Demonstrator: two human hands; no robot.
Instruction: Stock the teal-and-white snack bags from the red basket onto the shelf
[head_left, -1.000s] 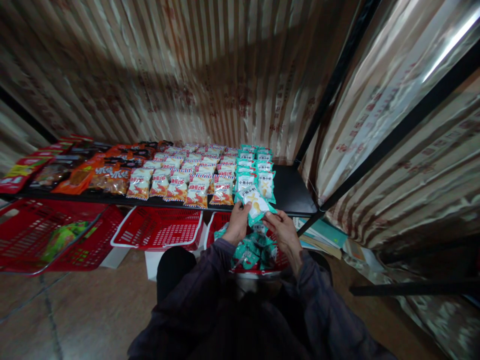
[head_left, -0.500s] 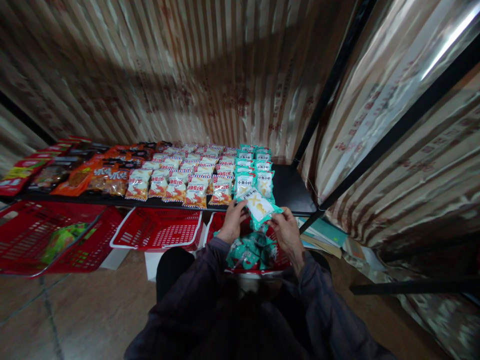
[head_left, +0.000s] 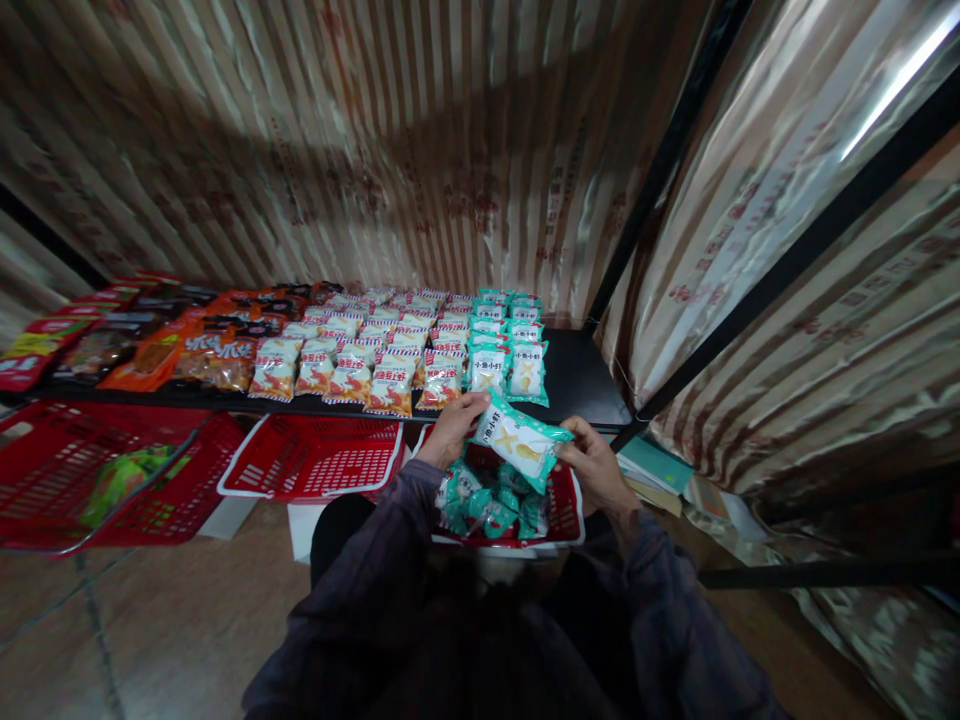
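Note:
Between my two hands is a teal and white snack bag (head_left: 517,440), tilted with its printed front up. My left hand (head_left: 454,428) pinches its upper left end, while my right hand (head_left: 596,462) grips the lower right end. Beneath it, a red basket (head_left: 568,505) with a white rim holds several more teal bags (head_left: 487,505), partly hidden by the held one. Just behind my hands, matching teal bags (head_left: 528,372) stand in two columns on a black shelf (head_left: 589,380).
Left along the shelf are rows of white and orange snack bags (head_left: 391,380), then orange bags (head_left: 217,355) and red bags (head_left: 34,345). A second red basket (head_left: 322,460) and a third basket (head_left: 45,480), with a green bag (head_left: 124,485), sit below. A black post (head_left: 660,170) rises at right.
The held bag has turned clockwise and come slightly nearer me. My left hand has shifted a little left, and my right hand a little right and down.

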